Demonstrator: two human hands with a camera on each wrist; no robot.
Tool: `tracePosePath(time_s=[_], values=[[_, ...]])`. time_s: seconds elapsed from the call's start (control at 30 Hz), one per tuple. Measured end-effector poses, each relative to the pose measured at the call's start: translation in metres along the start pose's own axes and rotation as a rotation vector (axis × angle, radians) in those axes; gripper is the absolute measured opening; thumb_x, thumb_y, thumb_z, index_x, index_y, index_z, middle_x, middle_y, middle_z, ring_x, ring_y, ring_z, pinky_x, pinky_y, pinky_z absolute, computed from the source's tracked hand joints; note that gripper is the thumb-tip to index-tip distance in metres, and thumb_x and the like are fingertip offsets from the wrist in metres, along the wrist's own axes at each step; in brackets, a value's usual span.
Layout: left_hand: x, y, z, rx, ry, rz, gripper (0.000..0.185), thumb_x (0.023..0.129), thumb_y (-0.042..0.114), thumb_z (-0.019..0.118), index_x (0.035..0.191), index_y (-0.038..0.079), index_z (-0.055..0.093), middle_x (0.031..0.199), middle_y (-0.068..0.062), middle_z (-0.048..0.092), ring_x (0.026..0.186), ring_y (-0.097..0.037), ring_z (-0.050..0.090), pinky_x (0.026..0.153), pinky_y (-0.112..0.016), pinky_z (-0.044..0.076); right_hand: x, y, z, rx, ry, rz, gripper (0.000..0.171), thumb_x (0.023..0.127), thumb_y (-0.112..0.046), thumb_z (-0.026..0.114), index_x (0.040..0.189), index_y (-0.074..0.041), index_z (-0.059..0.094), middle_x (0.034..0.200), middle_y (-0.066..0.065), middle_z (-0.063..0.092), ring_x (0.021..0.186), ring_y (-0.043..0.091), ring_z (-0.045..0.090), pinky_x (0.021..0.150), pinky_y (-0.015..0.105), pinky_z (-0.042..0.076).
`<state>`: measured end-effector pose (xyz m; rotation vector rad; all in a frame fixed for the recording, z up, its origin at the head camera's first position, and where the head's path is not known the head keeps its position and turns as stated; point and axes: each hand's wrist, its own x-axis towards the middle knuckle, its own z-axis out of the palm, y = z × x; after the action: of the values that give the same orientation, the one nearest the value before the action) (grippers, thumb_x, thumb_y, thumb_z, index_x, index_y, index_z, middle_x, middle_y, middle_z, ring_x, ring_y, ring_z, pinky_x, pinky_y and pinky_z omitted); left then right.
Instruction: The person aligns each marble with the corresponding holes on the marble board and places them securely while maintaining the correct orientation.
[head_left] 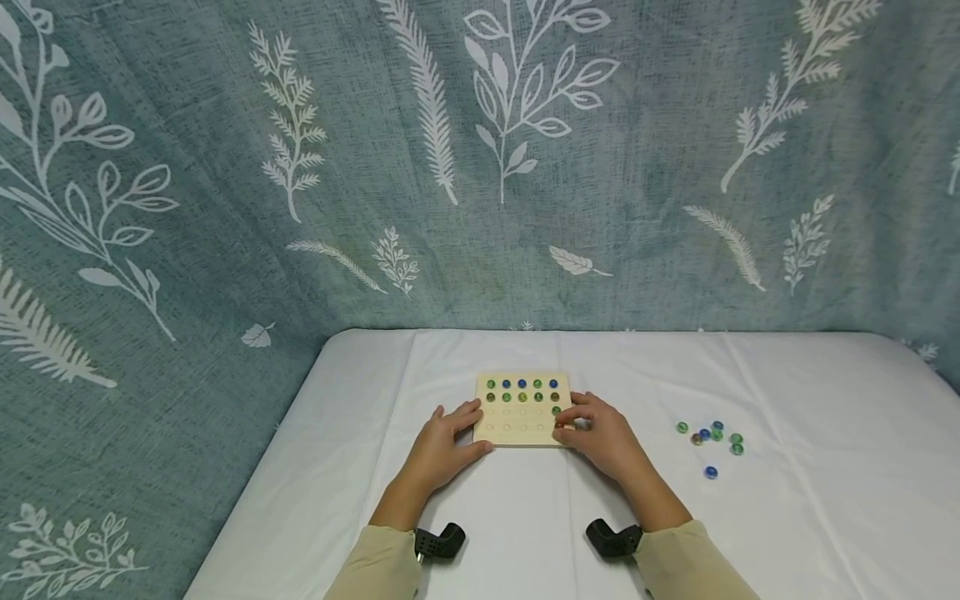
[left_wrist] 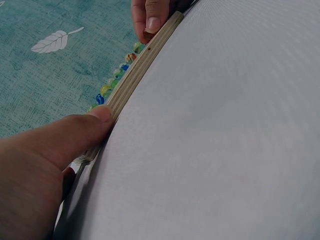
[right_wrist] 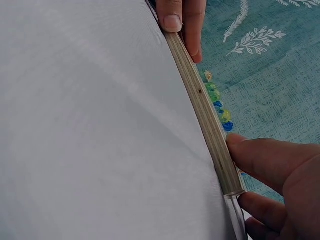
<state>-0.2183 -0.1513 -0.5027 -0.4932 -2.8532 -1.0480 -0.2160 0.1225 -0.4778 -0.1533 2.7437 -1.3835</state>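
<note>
My left hand rests at the lower-left corner of the wooden peg board, center of frame on the white table; thumb on near edge, fingers relaxed on top. My right hand is at the board's lower-right corner, fingertips pinching what looks like a marble, too small to be sure. Board: top row 5 marbles, 2nd row 5, plus 1 green at 3rd row's right end. Loose marbles at right of frame: approx 8, well apart from board.
</note>
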Motion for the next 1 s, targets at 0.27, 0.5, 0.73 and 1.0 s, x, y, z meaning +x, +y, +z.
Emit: tracePosePath(time_s=[0.27, 0.5, 0.73, 1.0], values=[[0.0002, 0.0, 0.0002, 0.003, 0.003, 0.006, 0.063, 0.083, 0.039, 0.078, 0.138, 0.014, 0.059, 0.149, 0.007, 0.048, 0.14, -0.014, 0.044, 0.125, -0.046, 0.017, 0.0014, 0.0034, 0.001, -0.011, -0.002, 0.019, 0.017, 0.086, -0.023, 0.075, 0.101, -0.015, 0.076, 0.154, 0.013, 0.042, 0.149, 0.037, 0.022, 0.119, 0.063, 0.02], [-0.0004, 0.0003, 0.0005, -0.008, 0.001, -0.001, 0.062, 0.084, 0.037, 0.078, 0.138, 0.013, 0.059, 0.149, 0.006, 0.049, 0.14, -0.014, 0.044, 0.126, -0.045, 0.016, 0.0007, 0.0047, 0.0014, -0.008, -0.01, 0.005, 0.016, 0.087, -0.023, 0.075, 0.101, -0.016, 0.076, 0.154, 0.014, 0.042, 0.149, 0.038, 0.022, 0.119, 0.064, 0.02], [-0.0003, 0.0005, -0.0006, -0.014, 0.002, -0.004, 0.062, 0.083, 0.036, 0.079, 0.138, 0.012, 0.059, 0.149, 0.006, 0.049, 0.139, -0.014, 0.044, 0.125, -0.047, 0.017, 0.0011, 0.0045, 0.0015, -0.011, -0.009, -0.003, 0.017, 0.087, -0.024, 0.075, 0.103, -0.015, 0.076, 0.153, 0.014, 0.042, 0.149, 0.038, 0.023, 0.119, 0.063, 0.02], [0.0002, 0.0002, 0.0002, -0.016, 0.002, 0.006, 0.062, 0.084, 0.037, 0.078, 0.137, 0.012, 0.059, 0.149, 0.006, 0.049, 0.139, -0.014, 0.044, 0.125, -0.047, 0.017, 0.0007, 0.0044, -0.002, -0.032, -0.019, -0.001, 0.025, 0.087, -0.026, 0.076, 0.109, -0.015, 0.074, 0.152, 0.013, 0.044, 0.148, 0.038, 0.025, 0.118, 0.063, 0.024]])
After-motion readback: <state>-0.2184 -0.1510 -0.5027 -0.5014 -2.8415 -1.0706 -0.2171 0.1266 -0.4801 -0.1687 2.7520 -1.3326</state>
